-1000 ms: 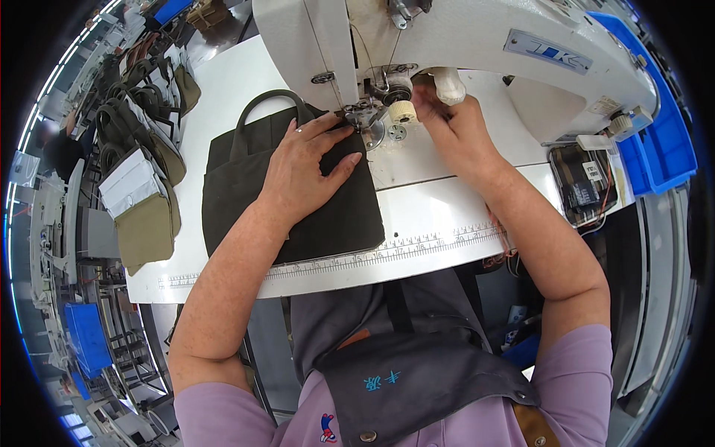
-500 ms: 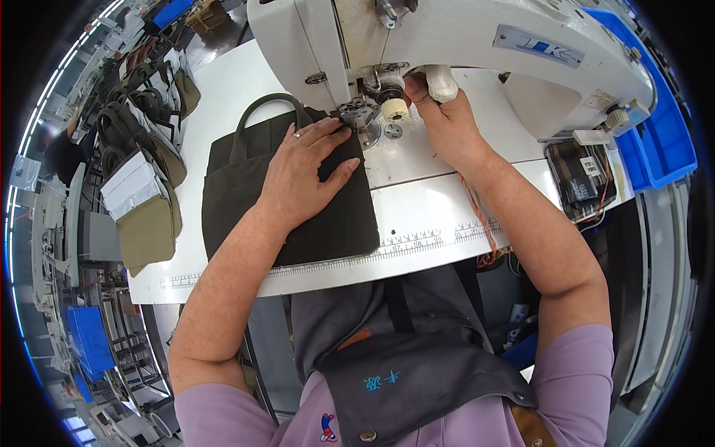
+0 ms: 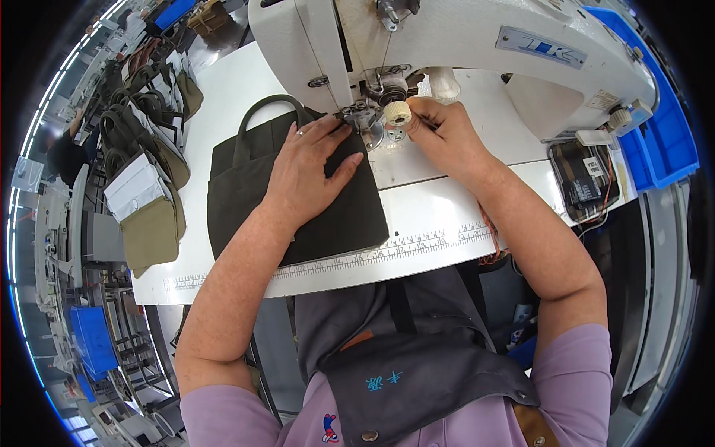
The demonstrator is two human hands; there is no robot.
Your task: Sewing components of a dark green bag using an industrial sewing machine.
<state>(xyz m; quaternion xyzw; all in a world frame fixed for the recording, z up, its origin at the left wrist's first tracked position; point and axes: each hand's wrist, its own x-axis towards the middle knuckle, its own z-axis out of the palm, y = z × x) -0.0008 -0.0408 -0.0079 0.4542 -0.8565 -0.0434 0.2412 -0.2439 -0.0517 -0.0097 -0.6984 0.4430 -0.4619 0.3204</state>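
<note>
A dark olive fabric bag [image 3: 335, 216] with a looped handle [image 3: 244, 127] lies flat on the white table, its right upper edge by the presser foot [image 3: 370, 132] of a sewing machine. My left hand [image 3: 309, 164], a ring on one finger, rests spread on the bag with its fingertips near the foot. Beside a ribbed cream knob [image 3: 398, 113] on the machine head, my right hand [image 3: 447, 138] has its fingers bent and thumb and forefinger drawn together. What lies between those fingertips, if anything, is hidden. Behind that hand shows a whitish bulb-shaped part [image 3: 445, 83].
Olive bags with white sheets [image 3: 138, 190] are stacked along the table's left side. A printed ruler [image 3: 417, 243] runs along the front edge. To the right sit a dark pouch-like item [image 3: 585, 182] with wires and a blue bin [image 3: 659, 149]. The machine arm [image 3: 477, 37] spans above.
My right hand has come down and slightly toward me, from the bulb-shaped part to beside the cream knob. My left hand stays on the bag, whose near edge looks slightly turned.
</note>
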